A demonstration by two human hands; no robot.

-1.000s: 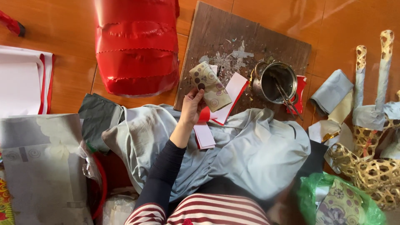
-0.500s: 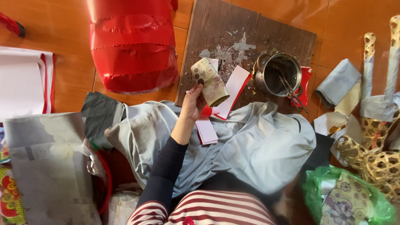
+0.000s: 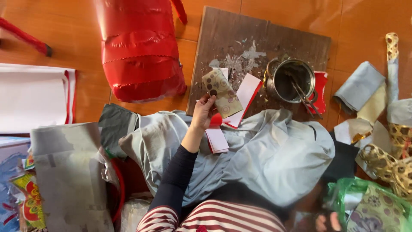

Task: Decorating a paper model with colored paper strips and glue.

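I see the left hand (image 3: 201, 112) pinching a patterned paper piece (image 3: 222, 93) at its lower edge, red-and-white cards (image 3: 218, 138) just below; the right hand is out of view.

Beyond the fingers (image 3: 209, 99), bare wooden board (image 3: 223, 34) lies open. To their right the metal pot (image 3: 292, 80) blocks the way; to their left the red bag (image 3: 139, 47) crowds close.

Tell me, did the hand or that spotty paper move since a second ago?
Barely. The left hand keeps holding the patterned paper piece, which has tilted a little over the wooden board. Nothing was picked up or dropped. The metal pot and red bundle stayed put.
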